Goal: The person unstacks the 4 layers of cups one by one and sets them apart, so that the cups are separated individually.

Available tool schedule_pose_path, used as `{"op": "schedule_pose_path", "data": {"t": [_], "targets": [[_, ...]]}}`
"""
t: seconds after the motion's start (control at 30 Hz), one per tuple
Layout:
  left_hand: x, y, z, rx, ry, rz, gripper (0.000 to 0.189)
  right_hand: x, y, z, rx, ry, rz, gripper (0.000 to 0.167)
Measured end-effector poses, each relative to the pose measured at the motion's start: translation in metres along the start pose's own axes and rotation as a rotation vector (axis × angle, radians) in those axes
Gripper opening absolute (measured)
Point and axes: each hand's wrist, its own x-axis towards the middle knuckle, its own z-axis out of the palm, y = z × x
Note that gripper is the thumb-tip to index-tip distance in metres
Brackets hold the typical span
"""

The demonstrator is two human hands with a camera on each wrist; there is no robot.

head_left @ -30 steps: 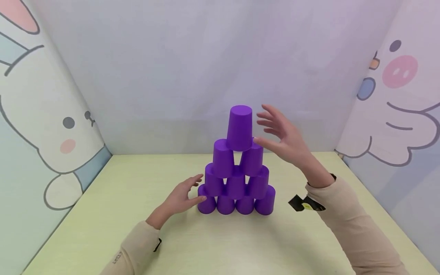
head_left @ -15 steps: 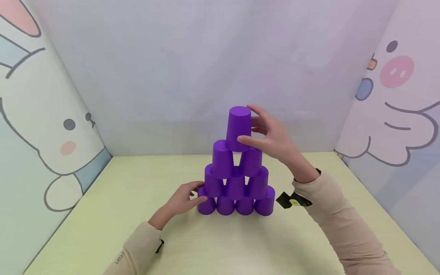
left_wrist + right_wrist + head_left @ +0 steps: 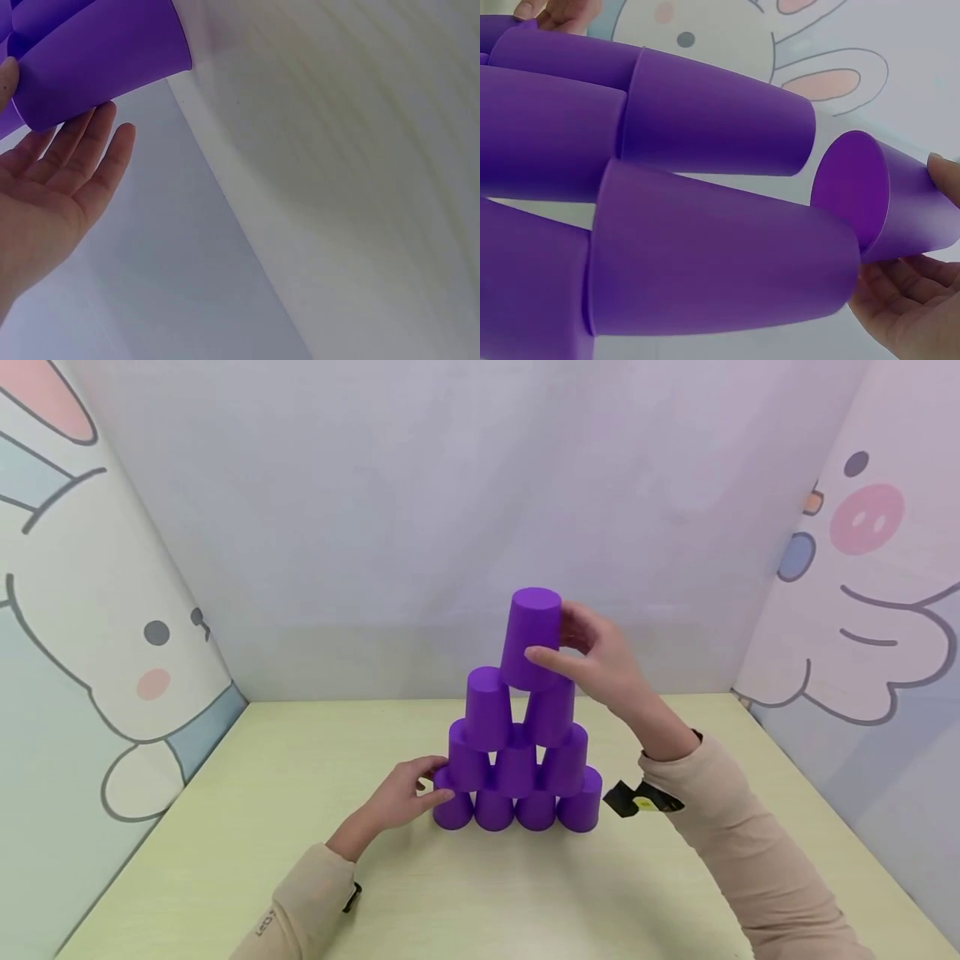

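A pyramid of upside-down purple cups stands on the table. My right hand [image 3: 611,664] grips the top purple cup [image 3: 528,631], thumb in front and fingers behind. This cup is tilted; in the right wrist view the mouth of the top cup [image 3: 847,191] shows, its rim close to the right-hand cup of the row below [image 3: 727,255]. Low at the pyramid's left side, my left hand [image 3: 396,795] has its thumb and fingers around the bottom-left cup [image 3: 452,814]. In the left wrist view the fingers of the left hand [image 3: 60,176] are fairly straight, fingertips against a cup [image 3: 105,60].
A pale yellow-green table [image 3: 480,893] carries the pyramid. Behind it rises a plain light wall [image 3: 375,527]. Side panels bear a rabbit drawing [image 3: 120,610] on the left and a pig drawing [image 3: 870,610] on the right.
My right hand has closed on the top cup, which has shifted right and tilted off its two supports. My left hand has come in against the bottom-left cup. The lower rows look unmoved.
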Motion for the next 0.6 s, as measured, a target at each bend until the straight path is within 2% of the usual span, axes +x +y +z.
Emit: {"op": "schedule_pose_path", "data": {"t": [0.4, 0.6], "targets": [[0.003, 0.000, 0.000, -0.004, -0.014, -0.029, 0.037, -0.013, -0.012, -0.025, -0.004, 0.088, -0.056, 0.046], [0.005, 0.000, -0.001, -0.006, -0.017, -0.031, 0.037, -0.022, -0.014, -0.039, -0.026, 0.123, -0.050, 0.045]]}}
